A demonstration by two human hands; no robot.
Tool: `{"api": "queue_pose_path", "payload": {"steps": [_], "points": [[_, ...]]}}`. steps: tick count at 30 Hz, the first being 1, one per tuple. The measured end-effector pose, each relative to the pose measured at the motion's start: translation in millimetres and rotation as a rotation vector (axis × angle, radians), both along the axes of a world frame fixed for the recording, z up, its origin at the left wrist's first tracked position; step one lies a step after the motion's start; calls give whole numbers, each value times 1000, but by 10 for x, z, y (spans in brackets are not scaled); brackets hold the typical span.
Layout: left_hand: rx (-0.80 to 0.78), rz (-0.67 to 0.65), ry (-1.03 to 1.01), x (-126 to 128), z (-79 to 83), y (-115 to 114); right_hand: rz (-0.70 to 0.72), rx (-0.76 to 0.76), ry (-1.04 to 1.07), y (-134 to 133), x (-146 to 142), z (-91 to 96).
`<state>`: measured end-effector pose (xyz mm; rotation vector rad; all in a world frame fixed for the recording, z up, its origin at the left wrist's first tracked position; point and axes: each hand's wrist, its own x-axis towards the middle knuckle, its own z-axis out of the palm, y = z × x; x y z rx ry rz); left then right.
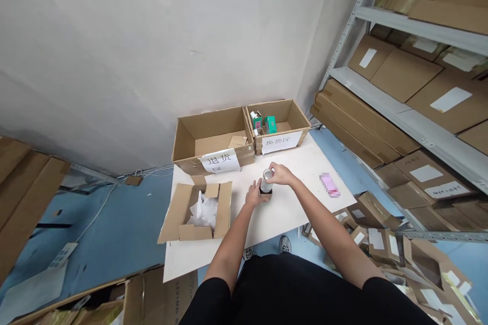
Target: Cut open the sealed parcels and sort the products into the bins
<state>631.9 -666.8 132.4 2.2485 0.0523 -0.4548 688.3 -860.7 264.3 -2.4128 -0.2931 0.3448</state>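
My right hand (281, 174) pinches the rim of a whitish, cup-like cylinder (266, 183), which stands upright with its lower end in a small brown box (266, 196). My left hand (254, 194) is closed around the side of that box. Both hands are over the white table (244, 233). To the left lies an open cardboard carton (171, 213), its flaps folded out and crumpled white paper (206, 210) inside. What the cylinder is exactly, I cannot make out.
Behind my hands stand two open cardboard boxes with handwritten paper labels, a larger one (190, 165) and a smaller one (301, 134) containing green packages (270, 124). A pink blurred item (330, 185) lies at the right. Shelves (419, 25) of cartons rise beyond.
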Motion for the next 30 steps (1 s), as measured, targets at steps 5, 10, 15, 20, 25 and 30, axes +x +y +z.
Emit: {"api": "queue_pose_path", "payload": {"steps": [5, 10, 15, 20, 25, 30], "points": [[-277, 16, -283, -34, 674, -10, -22, 125, -89, -158, -29, 690], [-439, 89, -515, 91, 1604, -244, -90, 507, -108, -144, -203, 907], [-697, 90, -467, 262, 2125, -150, 12, 939, 125, -142, -418, 700], [-796, -28, -410, 359, 2358, -13, -144, 970, 41, 90, -587, 517], [-741, 16, -381, 448, 2502, 20, -110, 938, -31, 203, -654, 558], [-754, 35, -368, 463, 2562, -10, -199, 895, -133, 279, -647, 583]]}}
